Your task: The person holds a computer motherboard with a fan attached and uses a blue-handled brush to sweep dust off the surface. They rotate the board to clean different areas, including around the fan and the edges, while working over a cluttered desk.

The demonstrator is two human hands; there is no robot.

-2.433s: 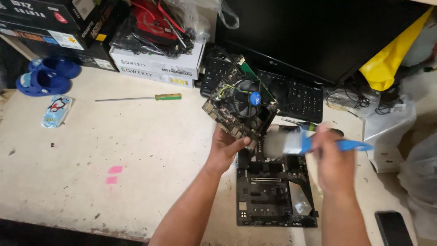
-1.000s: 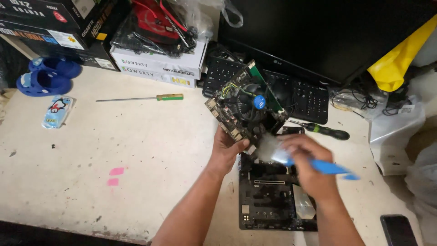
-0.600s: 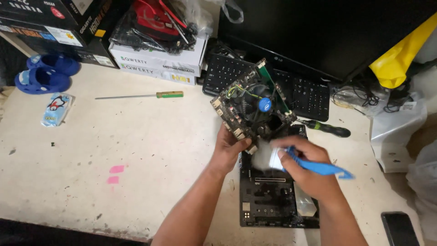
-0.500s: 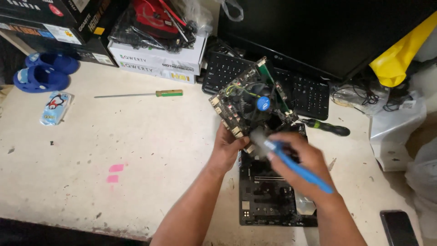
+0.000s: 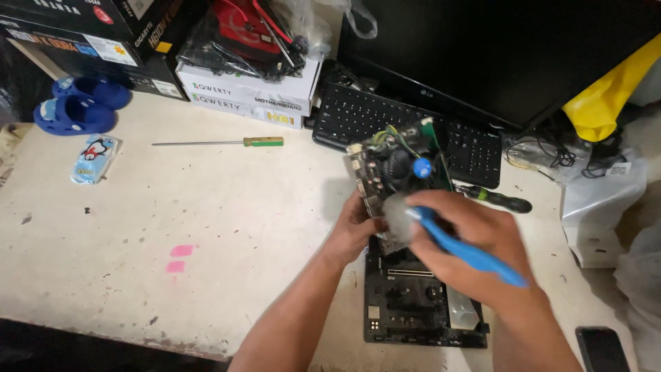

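Note:
My left hand grips the lower left edge of a motherboard with a round cooler fan, held tilted up above the table. My right hand holds a blue-handled brush, and its pale bristles press on the lower part of that board. A second black motherboard lies flat on the table below both hands, partly hidden by my right arm.
A black keyboard and a monitor stand behind. On the table lie a long green-handled screwdriver and a black-handled one. Boxes and blue slippers sit at the back left. A phone lies front right.
The held board has been turned more upright. My right hand has brought the brush from the right side in onto the board's lower edge.

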